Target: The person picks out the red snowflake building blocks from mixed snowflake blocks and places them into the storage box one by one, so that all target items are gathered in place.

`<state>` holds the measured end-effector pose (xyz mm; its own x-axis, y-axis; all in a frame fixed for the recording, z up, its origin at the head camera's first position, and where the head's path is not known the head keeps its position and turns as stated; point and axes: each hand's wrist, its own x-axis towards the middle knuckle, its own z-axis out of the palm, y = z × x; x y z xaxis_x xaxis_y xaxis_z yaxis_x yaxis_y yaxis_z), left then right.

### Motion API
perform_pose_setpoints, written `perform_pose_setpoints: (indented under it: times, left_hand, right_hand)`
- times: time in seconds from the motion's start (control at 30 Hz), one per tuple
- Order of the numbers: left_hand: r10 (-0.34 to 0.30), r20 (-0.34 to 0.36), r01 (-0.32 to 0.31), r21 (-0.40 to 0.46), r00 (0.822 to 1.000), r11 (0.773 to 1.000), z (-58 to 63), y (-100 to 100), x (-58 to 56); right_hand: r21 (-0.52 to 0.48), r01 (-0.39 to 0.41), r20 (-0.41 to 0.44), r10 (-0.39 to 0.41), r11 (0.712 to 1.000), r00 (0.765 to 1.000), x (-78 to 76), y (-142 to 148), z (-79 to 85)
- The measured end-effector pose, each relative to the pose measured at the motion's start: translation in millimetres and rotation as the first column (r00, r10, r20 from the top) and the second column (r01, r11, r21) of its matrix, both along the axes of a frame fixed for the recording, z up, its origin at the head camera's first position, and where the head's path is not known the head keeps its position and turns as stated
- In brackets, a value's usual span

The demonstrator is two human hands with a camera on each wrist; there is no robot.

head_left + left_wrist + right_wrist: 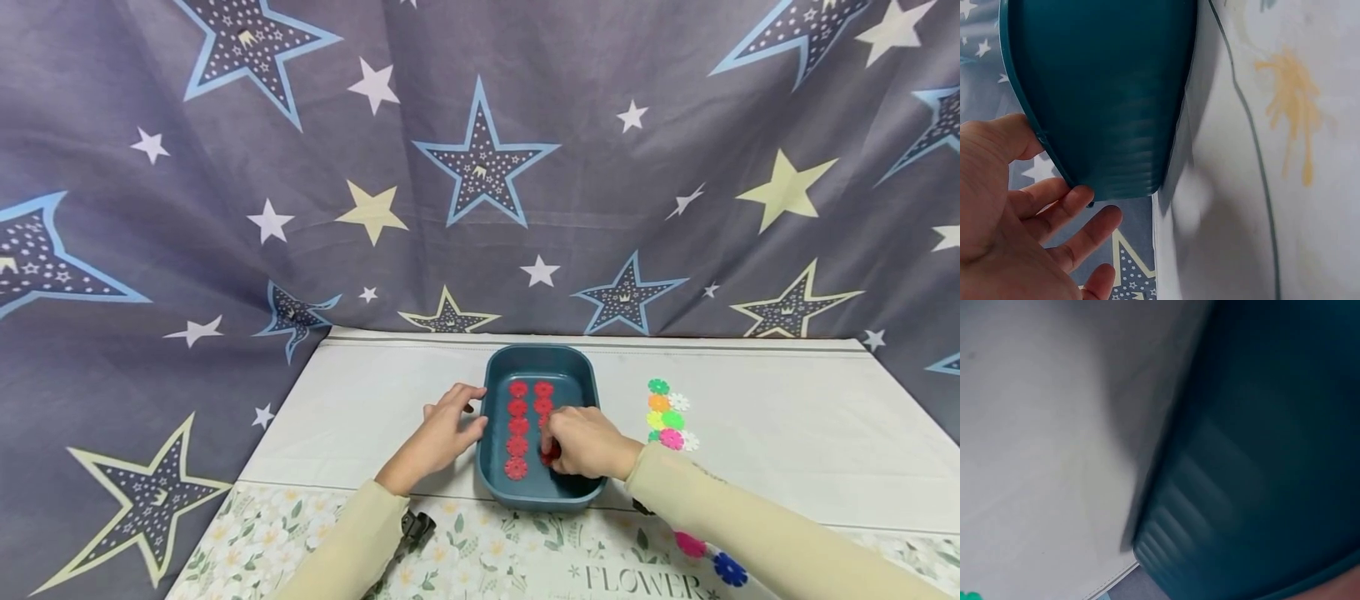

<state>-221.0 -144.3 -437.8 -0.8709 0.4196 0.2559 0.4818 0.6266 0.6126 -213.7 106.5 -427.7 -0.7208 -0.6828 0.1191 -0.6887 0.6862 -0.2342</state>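
A dark teal plastic basin (540, 492) stands on the white table. Inside lie two columns of red flower-shaped discs (517, 426); part of the right column is hidden behind my right hand. That hand (585, 442) reaches down into the basin and pinches a red flower-shaped disc (550, 455) close over the basin floor. Little of it shows in the right wrist view, where the basin wall (1260, 462) fills one side. My left hand (438, 433) touches the basin's left rim with thumb and fingertips (1082, 195), its other fingers loosely spread.
Right of the basin, flower discs in green, orange, yellow, pink and white (660, 417) lie in a cluster. A pink disc (691, 545) and a blue disc (730, 569) lie near my right forearm. A star-patterned curtain (480, 250) hangs behind the table.
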Motion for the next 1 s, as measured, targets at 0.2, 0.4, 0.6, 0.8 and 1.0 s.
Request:
perform_pose_setpoints:
  times: [0.2,0.4,0.6,0.8,1.0]
  left_hand:
    - [-0.003,-0.001,0.003,0.000,1.000,1.000,-0.4,-0.3,0.1]
    - [-0.002,0.000,0.002,-0.006,1.000,1.000,0.8,-0.5,1.0]
    - [-0.002,-0.014,0.002,-0.002,1.000,1.000,1.6,-0.2,0.4]
    - [0.004,0.002,-0.004,-0.004,1.000,1.000,1.0,0.1,1.0]
    - [0.007,0.010,-0.007,-0.001,1.000,1.000,0.4,-0.4,1.9]
  right_hand:
    - [-0.012,-0.001,-0.016,0.000,1.000,1.000,0.5,0.4,-0.6]
    - [-0.002,-0.005,-0.034,0.005,1.000,0.999,1.1,0.8,0.3]
    - [0.012,-0.003,-0.039,0.004,1.000,0.999,0.4,1.2,0.7]
    - [-0.072,-0.022,-0.005,0.021,0.997,1.000,-1.2,5.2,4.9]
    - [-0.273,-0.004,-0.067,-0.015,0.962,0.998,6.3,23.4,19.1]
